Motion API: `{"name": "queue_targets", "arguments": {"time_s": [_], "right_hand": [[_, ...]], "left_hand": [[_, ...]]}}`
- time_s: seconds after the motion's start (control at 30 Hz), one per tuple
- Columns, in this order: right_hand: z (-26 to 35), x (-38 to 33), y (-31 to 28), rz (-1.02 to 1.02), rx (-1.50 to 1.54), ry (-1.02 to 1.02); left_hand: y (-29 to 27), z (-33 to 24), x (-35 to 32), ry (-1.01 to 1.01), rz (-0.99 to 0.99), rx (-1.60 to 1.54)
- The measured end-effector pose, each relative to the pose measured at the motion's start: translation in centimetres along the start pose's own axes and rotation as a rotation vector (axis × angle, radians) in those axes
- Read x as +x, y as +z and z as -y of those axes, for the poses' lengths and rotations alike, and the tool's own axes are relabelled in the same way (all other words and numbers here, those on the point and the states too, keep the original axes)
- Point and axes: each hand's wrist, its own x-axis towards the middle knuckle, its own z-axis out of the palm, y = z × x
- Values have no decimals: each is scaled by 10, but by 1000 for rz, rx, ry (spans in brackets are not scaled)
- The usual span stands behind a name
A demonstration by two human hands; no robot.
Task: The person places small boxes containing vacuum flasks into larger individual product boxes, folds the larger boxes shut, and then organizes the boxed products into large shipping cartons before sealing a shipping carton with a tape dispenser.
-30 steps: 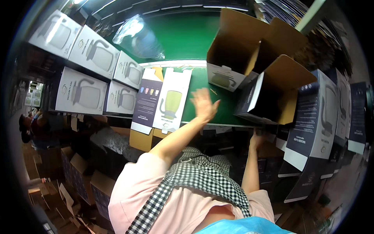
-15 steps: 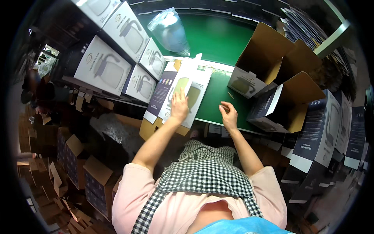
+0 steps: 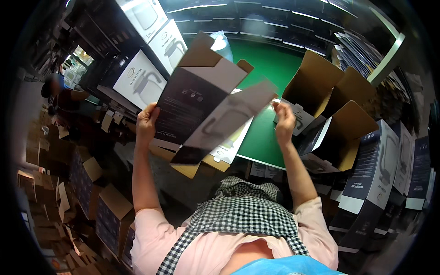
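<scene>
A partly opened dark and white carton [image 3: 188, 107], printed with a jug picture, is held up in front of me, tilted above the stack of flat cartons. My left hand [image 3: 146, 123] grips its left edge, thumb on the dark panel. The carton's right panel is smeared by motion, and its brown end flaps stand out at the top. At the right tip of that panel is my right hand [image 3: 285, 120], with fingers curled together; whether they pinch the panel's edge is unclear. Below lies another flat carton [image 3: 228, 153], mostly covered.
Two open cartons [image 3: 309, 80] [image 3: 339, 133] stand right on the green table [image 3: 261, 142]. Closed printed boxes [image 3: 140, 80] are stacked left. A blue plastic bag [image 3: 221, 43] sits behind the raised carton. Flat cartons [image 3: 355, 55] fill the far right; brown boxes [image 3: 114, 201] lie lower left.
My left hand has left the flat stack and now holds a raised, partly opened carton at the left. My right hand has moved up and slightly right, to the carton's other end.
</scene>
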Motion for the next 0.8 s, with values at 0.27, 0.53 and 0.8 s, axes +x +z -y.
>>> {"name": "queue_targets", "arguments": {"time_s": [0.27,0.53,0.8], "right_hand": [[133,98,85,825,1061,492],[115,122,83,150,154,64],[167,118,48,146,56,-40]], "left_hand": [[124,107,29,-217,190,-535],[186,-44,-4,-73,411,-966],[86,-133,-37,265,235,-121]]}}
